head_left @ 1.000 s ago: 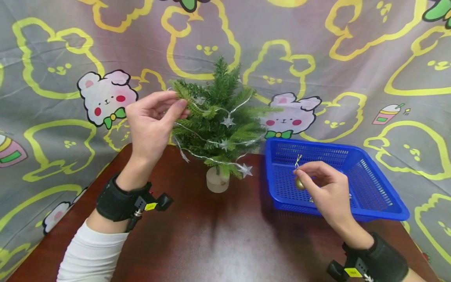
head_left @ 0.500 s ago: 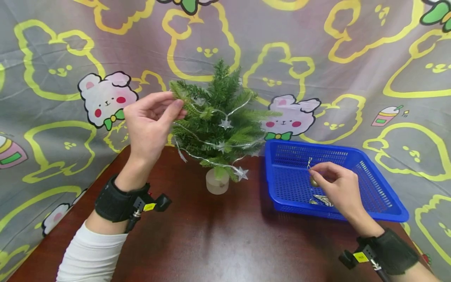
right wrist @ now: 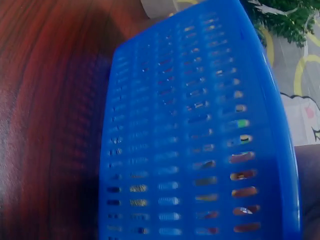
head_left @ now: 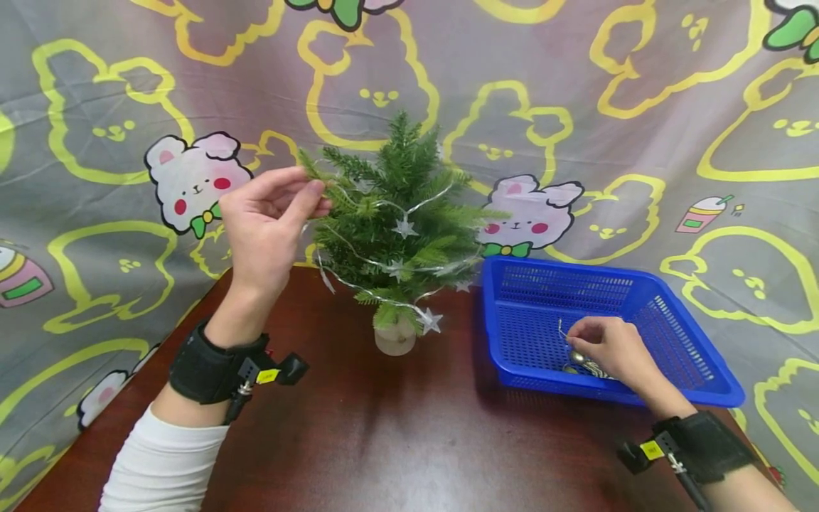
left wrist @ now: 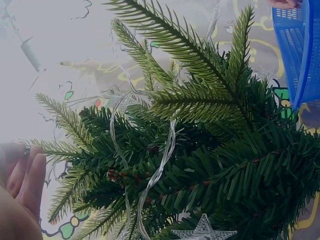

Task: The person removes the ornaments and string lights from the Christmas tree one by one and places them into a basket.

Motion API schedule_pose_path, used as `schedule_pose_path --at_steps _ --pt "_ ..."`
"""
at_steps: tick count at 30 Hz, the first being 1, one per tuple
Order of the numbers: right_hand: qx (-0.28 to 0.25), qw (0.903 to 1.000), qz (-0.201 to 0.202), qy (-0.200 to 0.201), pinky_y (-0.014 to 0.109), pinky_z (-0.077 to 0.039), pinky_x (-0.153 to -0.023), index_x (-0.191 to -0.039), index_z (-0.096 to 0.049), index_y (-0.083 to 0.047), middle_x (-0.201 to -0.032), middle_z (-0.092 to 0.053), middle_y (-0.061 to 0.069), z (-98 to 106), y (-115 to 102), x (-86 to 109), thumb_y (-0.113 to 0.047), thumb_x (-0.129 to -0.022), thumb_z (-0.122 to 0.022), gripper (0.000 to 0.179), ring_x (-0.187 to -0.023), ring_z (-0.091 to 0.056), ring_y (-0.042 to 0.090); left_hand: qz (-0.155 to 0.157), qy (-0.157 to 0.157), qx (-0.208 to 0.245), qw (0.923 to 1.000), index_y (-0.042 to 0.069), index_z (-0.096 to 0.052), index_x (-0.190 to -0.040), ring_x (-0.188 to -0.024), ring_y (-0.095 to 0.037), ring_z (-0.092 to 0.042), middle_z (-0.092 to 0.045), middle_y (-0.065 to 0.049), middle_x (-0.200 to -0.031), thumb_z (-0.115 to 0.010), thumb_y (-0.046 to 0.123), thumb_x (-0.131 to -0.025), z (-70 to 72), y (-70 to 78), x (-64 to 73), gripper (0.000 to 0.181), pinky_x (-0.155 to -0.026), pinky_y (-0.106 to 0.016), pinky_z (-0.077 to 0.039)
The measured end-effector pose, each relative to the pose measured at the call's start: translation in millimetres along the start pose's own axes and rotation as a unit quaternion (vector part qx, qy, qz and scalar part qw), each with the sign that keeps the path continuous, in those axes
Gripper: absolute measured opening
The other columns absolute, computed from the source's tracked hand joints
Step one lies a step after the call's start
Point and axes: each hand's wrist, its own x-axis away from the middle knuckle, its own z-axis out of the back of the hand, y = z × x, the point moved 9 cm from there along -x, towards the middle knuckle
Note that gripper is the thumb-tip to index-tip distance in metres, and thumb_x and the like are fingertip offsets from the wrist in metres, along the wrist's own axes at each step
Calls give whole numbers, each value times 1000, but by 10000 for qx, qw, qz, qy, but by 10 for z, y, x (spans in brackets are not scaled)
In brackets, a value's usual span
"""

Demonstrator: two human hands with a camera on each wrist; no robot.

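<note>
A small artificial Christmas tree [head_left: 409, 185] stands on the table in a round pale base [head_left: 393, 340]. Clear star string lights [head_left: 404, 227] wrap around it. On its left side, my left hand [head_left: 264, 227] pinches the tip of a branch [left wrist: 42, 146] between thumb and fingers. Inside the blue basket [head_left: 544, 380], my right hand [head_left: 611, 345] pinches a small gold bauble [head_left: 576, 356] near its hanging loop [head_left: 561, 328]. Gold and silvery ornaments [head_left: 595, 370] lie just below it, partly hidden by the hand. The basket wall [right wrist: 170, 125] hides the fingers in the right wrist view.
The dark brown table [head_left: 397, 441] stretches in front of the tree and the basket. Behind them hangs a grey cartoon-printed cloth [head_left: 256, 92]. Right of the tree, the basket stands with its slotted sides raised.
My right hand has moved right and lowered with the bauble toward the ornaments in the basket. My left hand keeps its pinch on the branch, which has shifted slightly left.
</note>
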Motion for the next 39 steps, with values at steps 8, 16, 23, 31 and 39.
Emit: schedule_pose_path --at_steps 8,16,23,31,39 --pt "378 9962 130 -780 28 -43 -61 -78 -71 -14 -72 -70 -6 -134 104 -39 -11 -87 -72 9 -66 -56 7 264 208 356 9988 -4 -73 -95 -65 -12 -73 -77 -2 -79 -72 -5 -85 79 -77 -21 10 -65 -28 -61" --pt "241 9884 -48 -1501 24 -40 -58 -77 -70 -14 -72 -67 -7 -261 196 -40 -9 -84 -71 9 -64 -52 7 419 389 379 9976 -3 -74 -94 -64 -13 -73 -77 -4 -79 -73 -1 -86 151 -128 -38 9 -64 -28 -61" --pt "282 9823 -92 -1849 25 -41 -55 -74 -69 -13 -66 -64 -6 -336 245 -48 -7 -86 -69 14 -62 -54 10 363 418 408 9976 -3 -74 -94 -63 -12 -72 -76 -4 -78 -72 -3 -86 168 -135 -71 9 -63 -28 -60" --pt "257 9784 -362 -2020 28 -43 -54 -75 -69 -11 -66 -64 -3 -401 364 -71 -6 -87 -68 13 -61 -56 13 260 494 448 9974 -2 -73 -93 -62 -12 -72 -76 -2 -78 -70 -6 -86 205 -154 -97 8 -62 -27 -60" --pt "112 9758 -380 -2151 27 -43 -53 -76 -70 -11 -68 -64 -4 -438 352 -66 -7 -87 -69 11 -61 -56 13 201 478 403 9978 -5 -73 -92 -63 -12 -72 -77 -4 -78 -70 -5 -86 216 -145 -92 7 -62 -27 -60"
